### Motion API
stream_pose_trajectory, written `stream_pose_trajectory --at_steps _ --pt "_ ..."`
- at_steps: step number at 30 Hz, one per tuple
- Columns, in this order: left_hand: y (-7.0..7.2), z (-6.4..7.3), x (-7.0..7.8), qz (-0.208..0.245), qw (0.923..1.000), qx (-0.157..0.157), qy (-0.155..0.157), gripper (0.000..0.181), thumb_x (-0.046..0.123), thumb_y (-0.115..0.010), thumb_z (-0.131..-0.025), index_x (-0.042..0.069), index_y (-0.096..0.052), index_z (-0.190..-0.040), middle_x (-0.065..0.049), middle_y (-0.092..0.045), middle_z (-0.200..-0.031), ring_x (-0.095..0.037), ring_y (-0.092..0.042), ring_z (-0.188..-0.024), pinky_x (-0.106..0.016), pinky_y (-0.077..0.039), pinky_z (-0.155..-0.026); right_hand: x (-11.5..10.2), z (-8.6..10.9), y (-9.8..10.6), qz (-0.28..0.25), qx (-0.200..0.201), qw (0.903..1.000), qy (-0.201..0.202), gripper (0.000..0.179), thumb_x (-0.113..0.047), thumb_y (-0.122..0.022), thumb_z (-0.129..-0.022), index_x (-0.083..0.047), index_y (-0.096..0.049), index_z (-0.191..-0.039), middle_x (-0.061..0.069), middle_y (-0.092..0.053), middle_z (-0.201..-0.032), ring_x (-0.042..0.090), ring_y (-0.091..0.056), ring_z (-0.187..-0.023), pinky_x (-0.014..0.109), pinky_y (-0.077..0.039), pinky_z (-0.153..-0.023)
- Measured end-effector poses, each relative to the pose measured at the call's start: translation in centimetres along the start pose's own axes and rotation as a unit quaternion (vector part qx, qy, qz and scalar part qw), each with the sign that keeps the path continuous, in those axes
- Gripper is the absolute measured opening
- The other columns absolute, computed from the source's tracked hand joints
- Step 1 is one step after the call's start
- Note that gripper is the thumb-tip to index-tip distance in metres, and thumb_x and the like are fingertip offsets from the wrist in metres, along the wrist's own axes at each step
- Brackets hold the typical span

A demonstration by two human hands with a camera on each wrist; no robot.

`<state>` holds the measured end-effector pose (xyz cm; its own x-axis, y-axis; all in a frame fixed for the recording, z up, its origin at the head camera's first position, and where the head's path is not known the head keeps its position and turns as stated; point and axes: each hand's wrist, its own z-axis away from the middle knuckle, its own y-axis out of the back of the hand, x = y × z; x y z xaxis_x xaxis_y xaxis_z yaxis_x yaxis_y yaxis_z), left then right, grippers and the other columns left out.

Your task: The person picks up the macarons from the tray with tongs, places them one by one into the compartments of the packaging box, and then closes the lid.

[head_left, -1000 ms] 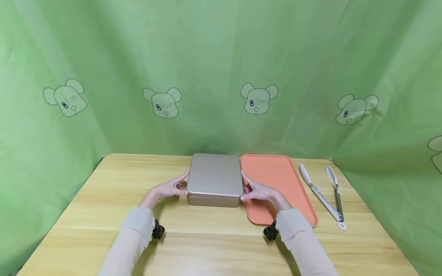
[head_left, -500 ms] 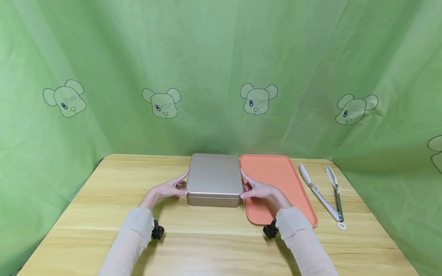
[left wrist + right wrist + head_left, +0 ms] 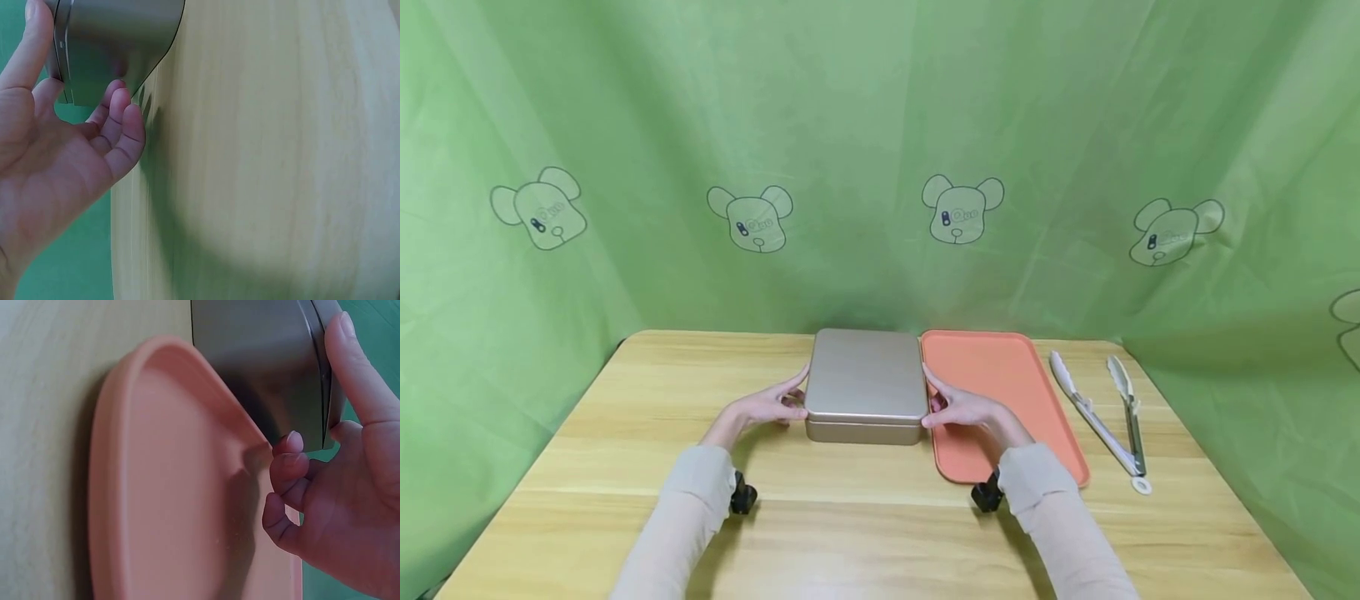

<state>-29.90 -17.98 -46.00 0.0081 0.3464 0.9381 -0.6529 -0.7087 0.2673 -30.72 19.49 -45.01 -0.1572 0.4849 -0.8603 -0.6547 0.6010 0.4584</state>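
Observation:
A rectangular bronze-coloured metal tin with its lid on stands near the back of the table. My left hand grips the lid's left side, thumb at the front corner and index finger farther back. On the opposite side my right hand holds the lid the same way. In the left wrist view the thumb lies along the lid's rim, and the other fingers curl below, beside the tin's wall. The right wrist view shows the thumb at the lid's rim and a dark seam between lid and body.
A coral-coloured tray lies right beside the tin, under my right hand. Farther right, metal kitchen tongs lie spread on the wooden table. A green curtain with bear-head drawings hangs close behind and at both sides.
Both hands keep their hold on the lid, and the tin stays in place. The head view has tilted slightly, so everything sits a little higher in it.

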Motion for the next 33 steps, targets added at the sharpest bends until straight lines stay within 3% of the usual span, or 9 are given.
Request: stream_pose_trajectory --at_steps 6,10,12,14,18,25,27,29,33 --pt "0.0 -0.41 0.09 0.022 0.9997 0.005 0.012 0.096 0.019 -0.066 -0.083 0.022 0.006 -0.146 -0.025 -0.03 -0.13 -0.016 -0.045 -0.087 -0.025 -0.047 -0.073 -0.05 0.18 0.2 0.012 0.011 0.9999 -0.006 0.104 -0.022 -0.069 -0.081 -0.011 0.013 -0.145 0.025 -0.017 -0.139 0.029 -0.028 -0.114 0.039 -0.025 -0.097" --pt "-0.04 -0.45 0.05 0.036 0.9992 0.006 0.013 0.096 0.014 -0.066 -0.082 0.022 0.005 -0.146 -0.026 -0.03 -0.13 -0.016 -0.044 -0.083 -0.025 -0.046 -0.072 -0.05 0.21 0.07 -0.001 0.012 0.9999 -0.006 0.104 -0.021 -0.069 -0.081 -0.012 0.013 -0.145 0.025 -0.031 -0.124 0.027 -0.035 -0.106 0.036 -0.036 -0.09" --pt "-0.06 -0.43 -0.03 0.039 0.9991 0.005 0.014 0.096 0.014 -0.067 -0.082 0.023 0.005 -0.146 -0.025 -0.029 -0.131 -0.016 -0.045 -0.085 -0.026 -0.046 -0.074 0.1 0.14 -0.04 -0.011 0.01 0.9999 -0.001 0.105 -0.018 -0.069 -0.081 -0.011 0.014 -0.145 0.021 -0.036 -0.101 0.024 -0.038 -0.088 0.031 -0.039 -0.074" --pt "-0.05 -0.4 -0.1 0.043 0.9989 0.005 0.015 0.097 0.015 -0.067 -0.081 0.024 0.005 -0.146 -0.025 -0.028 -0.132 -0.017 -0.046 -0.087 -0.028 -0.047 -0.076 0.23 0.07 -0.15 -0.017 0.008 0.9998 0.0 0.105 -0.018 -0.069 -0.081 -0.01 0.015 -0.144 0.018 -0.037 -0.093 0.021 -0.038 -0.082 0.028 -0.041 -0.067" --pt "0.07 -0.43 -0.17 0.045 0.9989 0.008 0.014 0.098 0.016 -0.068 -0.081 0.023 0.004 -0.146 -0.026 -0.028 -0.132 -0.018 -0.046 -0.09 -0.029 -0.047 -0.076 0.35 -0.03 -0.3 -0.01 0.012 0.9999 0.0 0.104 -0.019 -0.069 -0.081 -0.009 0.014 -0.144 0.015 -0.037 -0.093 0.019 -0.038 -0.081 0.027 -0.041 -0.068" --pt "0.11 -0.3 -0.08 0.04 0.999 0.007 0.019 0.098 0.014 -0.068 -0.081 0.023 0.004 -0.146 -0.024 -0.03 -0.13 -0.015 -0.044 -0.079 -0.026 -0.047 -0.072 0.24 -0.12 -0.3 -0.013 0.005 0.9998 0.012 0.105 -0.016 -0.068 -0.081 -0.01 0.015 -0.144 0.012 -0.039 -0.088 0.019 -0.04 -0.077 0.029 -0.044 -0.065" --pt "0.1 -0.23 -0.06 0.041 0.999 0.007 0.016 0.098 0.015 -0.068 -0.08 0.023 0.004 -0.146 -0.025 -0.029 -0.131 -0.014 -0.044 -0.078 -0.026 -0.047 -0.072 0.09 -0.06 -0.23 -0.009 0.005 0.9999 0.009 0.104 -0.017 -0.068 -0.082 -0.01 0.015 -0.144 0.015 -0.04 -0.092 0.021 -0.04 -0.079 0.03 -0.044 -0.067" --pt "0.12 -0.19 -0.06 0.044 0.9989 0.006 0.014 0.099 0.017 -0.069 -0.08 0.023 0.005 -0.146 -0.025 -0.027 -0.133 -0.014 -0.044 -0.079 -0.026 -0.046 -0.073 -0.11 0.02 -0.16 -0.003 0.008 0.9999 0.005 0.104 -0.019 -0.068 -0.082 -0.009 0.014 -0.144 0.02 -0.038 -0.109 0.023 -0.039 -0.087 0.031 -0.041 -0.074" --pt "0.15 -0.08 -0.09 0.051 0.9986 0.006 0.014 0.101 0.018 -0.069 -0.079 0.024 0.006 -0.146 -0.026 -0.024 -0.135 -0.013 -0.044 -0.078 -0.025 -0.046 -0.073 -0.42 0.08 -0.07 0.008 0.008 0.9999 -0.006 0.104 -0.023 -0.068 -0.082 -0.01 0.014 -0.144 0.02 -0.023 -0.131 0.026 -0.033 -0.1 0.034 -0.03 -0.086"
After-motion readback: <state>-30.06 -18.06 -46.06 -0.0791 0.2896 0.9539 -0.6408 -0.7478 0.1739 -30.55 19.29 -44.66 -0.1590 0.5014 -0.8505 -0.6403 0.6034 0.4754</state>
